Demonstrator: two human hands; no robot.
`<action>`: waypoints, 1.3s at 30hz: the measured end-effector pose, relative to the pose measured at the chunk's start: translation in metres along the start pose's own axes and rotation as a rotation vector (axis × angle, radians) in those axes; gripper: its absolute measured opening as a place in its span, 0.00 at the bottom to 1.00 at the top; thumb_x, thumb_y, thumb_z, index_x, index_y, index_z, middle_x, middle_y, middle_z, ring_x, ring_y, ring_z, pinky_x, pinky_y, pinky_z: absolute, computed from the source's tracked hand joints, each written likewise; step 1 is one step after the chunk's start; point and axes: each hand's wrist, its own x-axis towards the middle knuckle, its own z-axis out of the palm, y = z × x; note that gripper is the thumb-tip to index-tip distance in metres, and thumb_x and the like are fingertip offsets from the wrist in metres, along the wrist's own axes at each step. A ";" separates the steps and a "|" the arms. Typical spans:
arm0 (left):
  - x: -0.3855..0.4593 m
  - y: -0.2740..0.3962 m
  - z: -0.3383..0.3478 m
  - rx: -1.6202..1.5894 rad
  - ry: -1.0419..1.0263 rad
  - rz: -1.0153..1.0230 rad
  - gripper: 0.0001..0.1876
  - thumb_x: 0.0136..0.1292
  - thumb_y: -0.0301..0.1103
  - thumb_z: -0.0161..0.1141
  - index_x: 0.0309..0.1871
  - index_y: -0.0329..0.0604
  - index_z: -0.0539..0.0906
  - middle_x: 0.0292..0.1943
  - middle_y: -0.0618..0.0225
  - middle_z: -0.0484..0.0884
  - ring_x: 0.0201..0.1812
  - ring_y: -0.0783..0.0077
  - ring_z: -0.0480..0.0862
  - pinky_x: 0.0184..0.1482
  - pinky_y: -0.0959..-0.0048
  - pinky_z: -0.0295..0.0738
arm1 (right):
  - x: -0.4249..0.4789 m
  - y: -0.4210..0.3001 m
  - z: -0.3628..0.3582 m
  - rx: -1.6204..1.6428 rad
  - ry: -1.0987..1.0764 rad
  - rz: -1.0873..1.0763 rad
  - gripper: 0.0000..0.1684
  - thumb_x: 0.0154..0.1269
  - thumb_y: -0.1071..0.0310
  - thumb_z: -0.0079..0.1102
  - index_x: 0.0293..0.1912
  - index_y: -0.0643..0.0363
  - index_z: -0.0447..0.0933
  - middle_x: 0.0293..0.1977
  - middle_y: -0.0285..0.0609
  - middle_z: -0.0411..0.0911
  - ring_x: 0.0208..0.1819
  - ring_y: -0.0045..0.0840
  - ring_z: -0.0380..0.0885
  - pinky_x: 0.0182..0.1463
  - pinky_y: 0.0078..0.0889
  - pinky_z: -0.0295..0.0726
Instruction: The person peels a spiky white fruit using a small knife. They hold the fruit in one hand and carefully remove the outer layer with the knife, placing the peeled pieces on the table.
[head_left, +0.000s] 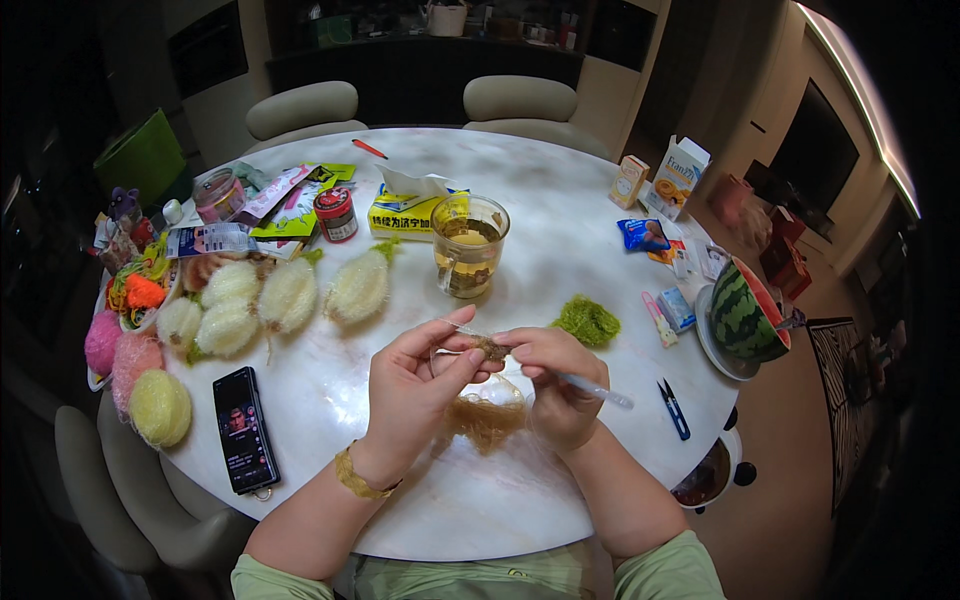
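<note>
Between my hands, over the near middle of the table, is a small piece of brown crochet work (491, 347). My left hand (420, 382) pinches it between thumb and fingers, with a strand of yarn over the fingers. My right hand (562, 379) grips a crochet hook with a pale, translucent handle (600, 391); its tip is hidden at the work. Loose brown yarn (486, 421) lies on the marble-look table below the hands. A ball of green fuzzy yarn (587, 321) sits beyond my right hand. Several cream fuzzy crocheted pieces (358, 289) with green tops lie to the left.
A glass mug of yellowish drink (470, 251) stands just beyond my hands, beside a tissue pack (401, 214). A phone (245, 430) and yarn balls (160, 409) lie left. Right are thread snips (673, 410) and a cut watermelon (750, 311) on a plate. Chairs (302, 109) surround the table.
</note>
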 end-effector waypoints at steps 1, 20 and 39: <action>0.001 0.000 0.000 -0.011 0.003 -0.007 0.19 0.61 0.19 0.56 0.56 0.29 0.72 0.39 0.62 0.80 0.37 0.69 0.85 0.40 0.76 0.82 | -0.002 -0.001 0.002 0.113 0.048 0.045 0.07 0.58 0.79 0.57 0.39 0.63 0.76 0.38 0.49 0.81 0.38 0.32 0.81 0.38 0.27 0.78; -0.001 0.002 -0.004 0.111 -0.080 0.075 0.21 0.61 0.17 0.54 0.59 0.30 0.71 0.41 0.60 0.80 0.41 0.71 0.84 0.47 0.76 0.81 | -0.002 -0.001 0.004 0.484 0.142 0.283 0.11 0.71 0.64 0.47 0.43 0.63 0.66 0.37 0.51 0.79 0.41 0.32 0.81 0.45 0.32 0.81; -0.002 0.001 0.000 0.029 -0.025 0.044 0.20 0.59 0.15 0.56 0.56 0.31 0.72 0.37 0.59 0.82 0.39 0.68 0.85 0.42 0.74 0.82 | -0.003 -0.006 0.009 0.431 0.189 0.219 0.10 0.69 0.62 0.50 0.41 0.60 0.66 0.32 0.45 0.76 0.40 0.38 0.81 0.45 0.37 0.80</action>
